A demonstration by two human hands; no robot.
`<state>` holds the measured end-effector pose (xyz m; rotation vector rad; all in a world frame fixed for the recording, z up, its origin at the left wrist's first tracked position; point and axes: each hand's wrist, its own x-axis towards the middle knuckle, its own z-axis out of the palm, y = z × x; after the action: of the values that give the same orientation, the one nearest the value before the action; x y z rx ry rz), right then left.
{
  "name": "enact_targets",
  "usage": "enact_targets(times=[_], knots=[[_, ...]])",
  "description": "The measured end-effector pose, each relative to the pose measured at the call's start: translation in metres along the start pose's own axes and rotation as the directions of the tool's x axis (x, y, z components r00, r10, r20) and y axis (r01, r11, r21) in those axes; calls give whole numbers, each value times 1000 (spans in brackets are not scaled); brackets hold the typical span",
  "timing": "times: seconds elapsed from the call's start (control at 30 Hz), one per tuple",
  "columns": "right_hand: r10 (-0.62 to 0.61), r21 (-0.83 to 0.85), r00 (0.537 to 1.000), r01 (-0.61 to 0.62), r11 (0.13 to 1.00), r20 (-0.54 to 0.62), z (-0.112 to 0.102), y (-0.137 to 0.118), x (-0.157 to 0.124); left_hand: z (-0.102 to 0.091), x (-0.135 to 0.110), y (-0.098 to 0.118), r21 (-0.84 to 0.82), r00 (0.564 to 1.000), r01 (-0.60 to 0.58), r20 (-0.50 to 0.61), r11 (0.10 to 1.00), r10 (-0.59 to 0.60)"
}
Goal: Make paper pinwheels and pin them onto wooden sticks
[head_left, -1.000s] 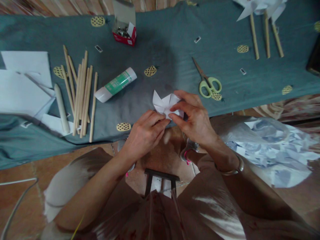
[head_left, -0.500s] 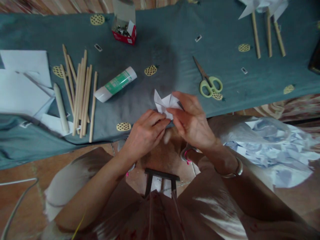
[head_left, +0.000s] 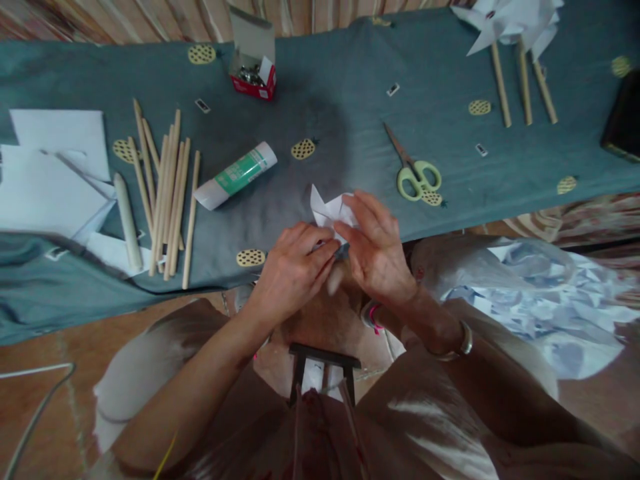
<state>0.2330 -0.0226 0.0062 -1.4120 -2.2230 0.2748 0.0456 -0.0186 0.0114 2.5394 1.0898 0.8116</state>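
Between my two hands is a white paper pinwheel [head_left: 327, 210], its pointed blades folded in toward the middle, held at the near edge of the table. My left hand [head_left: 295, 263] pinches its lower left side with thumb and forefinger. On its right side, my right hand [head_left: 377, 247] grips the paper, fingers bent over a blade and the thumb close to the centre. The fingers hide part of the paper. Green-handled scissors [head_left: 417, 177] lie beyond my right hand, and a glue stick [head_left: 237, 175] lies beyond my left.
Wooden sticks [head_left: 167, 193], a pale rod [head_left: 129, 223] and white paper sheets [head_left: 55, 193] lie at left. A red box [head_left: 254, 83] of small metal pieces stands open at the back. Finished pinwheels [head_left: 515, 27] on sticks lie back right. A bag of paper scraps [head_left: 545, 300] hangs low at right.
My right hand's fingers have closed further over the right blade, pressing it inward. My left hand keeps its pinch. The view has shifted slightly.
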Motion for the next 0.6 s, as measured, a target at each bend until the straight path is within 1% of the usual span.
enact_targets(times=[0.1, 0.17, 0.23, 0.33, 0.47, 0.6], knots=[[-2, 5, 1000, 2, 1000, -12, 1, -3, 0, -1, -1, 0, 30, 1000, -15, 4, 999, 15], [14, 7, 1000, -14, 1000, -3, 3, -4, 0, -4, -2, -1, 18, 1000, 2, 2, 1000, -2], [22, 2, 1000, -22, 1000, 2, 5, -3, 1, -7, -2, -4, -22, 999, 35, -23, 999, -35], [9, 3, 1000, -9, 1000, 14, 8, -2, 1, -12, 0, -10, -105, 987, 114, -98, 988, -124], [-13, 11, 999, 13, 1000, 31, 6, -2, 4, -20, 3, -20, -176, 945, 252, -167, 952, -281], [-71, 21, 997, 70, 997, 33, 0, -4, 6, -23, 5, -26, -234, 908, 318, -202, 919, -366]])
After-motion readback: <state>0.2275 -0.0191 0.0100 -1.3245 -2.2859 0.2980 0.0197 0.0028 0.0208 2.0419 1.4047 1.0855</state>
